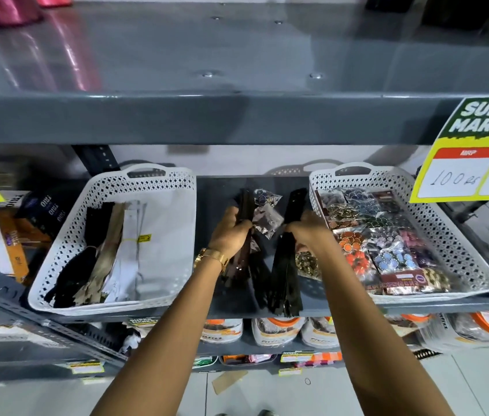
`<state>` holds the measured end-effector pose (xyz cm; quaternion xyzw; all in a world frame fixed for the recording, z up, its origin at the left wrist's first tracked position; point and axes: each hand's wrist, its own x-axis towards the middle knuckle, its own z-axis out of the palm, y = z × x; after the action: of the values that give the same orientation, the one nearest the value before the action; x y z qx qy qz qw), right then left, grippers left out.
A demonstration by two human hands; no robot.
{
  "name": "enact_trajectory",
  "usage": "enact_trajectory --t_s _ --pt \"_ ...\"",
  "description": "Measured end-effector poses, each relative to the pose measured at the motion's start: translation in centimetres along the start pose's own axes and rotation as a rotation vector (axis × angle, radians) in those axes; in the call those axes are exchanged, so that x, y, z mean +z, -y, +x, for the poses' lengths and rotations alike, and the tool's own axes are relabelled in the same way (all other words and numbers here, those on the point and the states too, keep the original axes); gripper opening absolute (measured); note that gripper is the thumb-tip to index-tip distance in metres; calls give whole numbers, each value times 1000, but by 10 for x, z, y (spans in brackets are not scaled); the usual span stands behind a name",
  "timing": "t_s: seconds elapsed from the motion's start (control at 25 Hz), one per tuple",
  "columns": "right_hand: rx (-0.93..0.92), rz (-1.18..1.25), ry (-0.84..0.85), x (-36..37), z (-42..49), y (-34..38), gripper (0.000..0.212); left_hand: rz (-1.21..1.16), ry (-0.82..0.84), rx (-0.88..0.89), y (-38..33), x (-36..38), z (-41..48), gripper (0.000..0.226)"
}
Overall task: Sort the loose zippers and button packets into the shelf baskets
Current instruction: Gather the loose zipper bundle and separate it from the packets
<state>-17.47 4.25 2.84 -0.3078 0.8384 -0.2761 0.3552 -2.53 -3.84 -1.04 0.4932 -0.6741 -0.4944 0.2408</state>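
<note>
A person stands at a grey metal shelf (357, 307) in a shop, both bare hands working in the gap between 2 white perforated baskets. The left basket (174, 223) already holds zippers in black, tan and white, laid lengthwise along its left half, with its right half bare. The right basket (459, 256) is close to full with button packets (387, 244) in blue, orange, purple and brass tones.

The sorting looks well advanced but not finished: a small pile remains loose on the shelf between the baskets, including long black zippers (285, 280), 2 clear button packets (267, 219) near the back and a packet of brass-coloured buttons (307, 262) lying just beside the right basket.

The left hand (231, 232), a gold watch (211, 257) on its wrist, is curled closed around a bunch of dark zippers, its fingers touching the nearer clear packet. The right hand (306, 228) is also closed, pinching the upper part of a black zipper strip that stands up behind it; its fingertips are hidden from the camera. A yellow price card (474, 163) hangs from the shelf above at right.
</note>
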Motion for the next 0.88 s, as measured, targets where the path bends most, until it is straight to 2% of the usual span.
enact_trajectory --t_s 0.04,0.12,0.16,0.32,0.44,0.52,0.56,0.6,0.68,0.76,0.88 --pt "-7 47 0 -6 -7 -2 31 -54 -6 66 -3 -5 -5 15" --pt "-23 303 88 -20 -23 0 18 -209 44 149 -15 -12 -19 6" --pt "-51 422 150 -26 -31 5 11 -245 76 183 -21 -13 -25 9" --pt "-229 567 243 -30 -42 39 16 -185 183 301 -44 -15 -38 12" --pt "-312 696 281 -22 -41 60 9 -159 193 373 -51 -39 -38 47" --pt "-337 793 258 -10 -35 66 9 -182 89 389 -53 -62 -35 44" --pt "-347 714 167 0 -30 68 15 -170 21 383 -55 -73 -34 40" --pt "-369 488 31 13 -25 67 26 -141 -44 368 -55 -83 -32 38" --pt "-441 -181 -166 50 -13 58 46 -76 -125 327 -53 -93 -31 41" --pt "-482 -657 -131 89 -10 45 64 -40 -152 288 -51 -93 -30 45" --pt "-484 -993 -21 121 -3 24 78 -25 -176 212 -45 -86 -31 48"
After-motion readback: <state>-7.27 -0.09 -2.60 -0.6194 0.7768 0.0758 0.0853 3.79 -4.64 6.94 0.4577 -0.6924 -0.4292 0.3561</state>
